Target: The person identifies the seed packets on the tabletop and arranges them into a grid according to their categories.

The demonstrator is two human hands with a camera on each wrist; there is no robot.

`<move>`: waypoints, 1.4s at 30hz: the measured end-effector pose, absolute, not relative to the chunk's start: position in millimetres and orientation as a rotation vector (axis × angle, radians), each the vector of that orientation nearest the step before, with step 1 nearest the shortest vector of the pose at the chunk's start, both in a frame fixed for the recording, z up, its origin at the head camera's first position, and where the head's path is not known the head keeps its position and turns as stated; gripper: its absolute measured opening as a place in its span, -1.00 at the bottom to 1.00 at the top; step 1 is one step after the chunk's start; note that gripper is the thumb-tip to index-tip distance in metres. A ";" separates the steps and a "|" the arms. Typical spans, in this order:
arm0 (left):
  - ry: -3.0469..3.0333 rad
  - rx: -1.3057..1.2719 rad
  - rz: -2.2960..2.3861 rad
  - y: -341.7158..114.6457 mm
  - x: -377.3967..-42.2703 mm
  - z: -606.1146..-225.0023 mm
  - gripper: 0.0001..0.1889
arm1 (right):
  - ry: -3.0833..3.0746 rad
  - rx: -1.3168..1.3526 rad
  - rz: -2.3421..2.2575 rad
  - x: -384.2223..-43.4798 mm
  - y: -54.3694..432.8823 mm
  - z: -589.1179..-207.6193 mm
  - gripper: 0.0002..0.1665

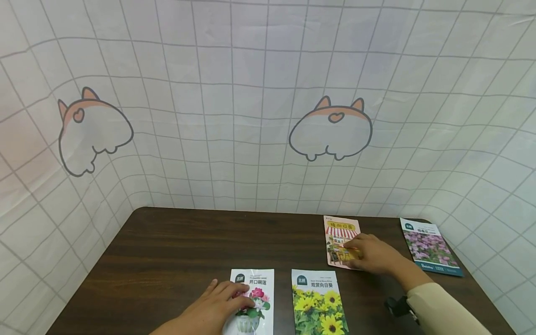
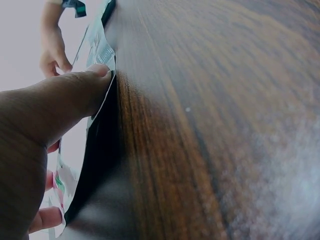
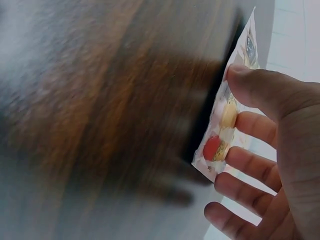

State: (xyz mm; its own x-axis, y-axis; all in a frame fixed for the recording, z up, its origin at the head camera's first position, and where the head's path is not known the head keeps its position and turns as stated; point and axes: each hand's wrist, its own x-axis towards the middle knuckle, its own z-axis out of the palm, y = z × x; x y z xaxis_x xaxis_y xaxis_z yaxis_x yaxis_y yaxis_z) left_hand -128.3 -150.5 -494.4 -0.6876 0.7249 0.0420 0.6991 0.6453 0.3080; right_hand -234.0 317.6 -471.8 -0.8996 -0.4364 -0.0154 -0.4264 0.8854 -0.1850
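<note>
In the head view my left hand [image 1: 215, 304] lies over the left side of a white seed packet [image 1: 264, 321] with pink flowers in a bowl. In the left wrist view its thumb [image 2: 80, 87] is at the packet's edge and its fingertips touch the printed face. My right hand [image 1: 372, 256] reaches to a pink seed packet [image 1: 335, 242] with a striped awning at the back of the table. In the right wrist view the thumb [image 3: 250, 82] and several fingertips rest on that packet's face, fingers spread. Part of each packet is hidden by the hand.
A seed packet with yellow flowers [image 1: 318, 307] lies between the hands at the front. Another with purple flowers [image 1: 431, 246] lies near the right edge of the dark wooden table [image 1: 188, 246]. A white gridded cloth [image 1: 234, 139] surrounds the back and sides.
</note>
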 end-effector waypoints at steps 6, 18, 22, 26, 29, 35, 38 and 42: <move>2.779 1.214 0.469 -151.3 -128.4 -495.1 -0.18 | 2.973 -0.682 -0.265 -239.4 307.6 -470.6 -0.37; 2.783 1.224 0.460 -151.4 -128.5 -495.2 -0.19 | 2.956 -0.725 -0.264 -244.8 291.7 -469.1 -0.39; 2.788 1.227 0.459 -151.1 -128.5 -495.6 -0.19 | 2.949 -0.734 -0.265 -246.3 286.6 -468.3 -0.38; 2.791 1.232 0.457 -150.9 -128.6 -495.8 -0.19 | 2.937 -0.742 -0.274 -246.9 281.0 -467.5 -0.37; 2.792 1.233 0.465 -151.2 -128.3 -495.7 -0.20 | 2.931 -0.750 -0.281 -247.2 276.7 -466.7 -0.37; 2.799 1.240 0.469 -151.7 -127.8 -494.9 -0.20 | 2.922 -0.759 -0.271 -250.5 268.8 -469.0 -0.37; 2.793 1.231 0.467 -151.3 -128.1 -494.4 -0.20 | 2.912 -0.761 -0.278 -252.5 264.9 -469.9 -0.37; 2.777 1.203 0.468 -150.4 -128.1 -494.2 -0.19 | 2.906 -0.766 -0.280 -253.7 259.4 -469.7 -0.38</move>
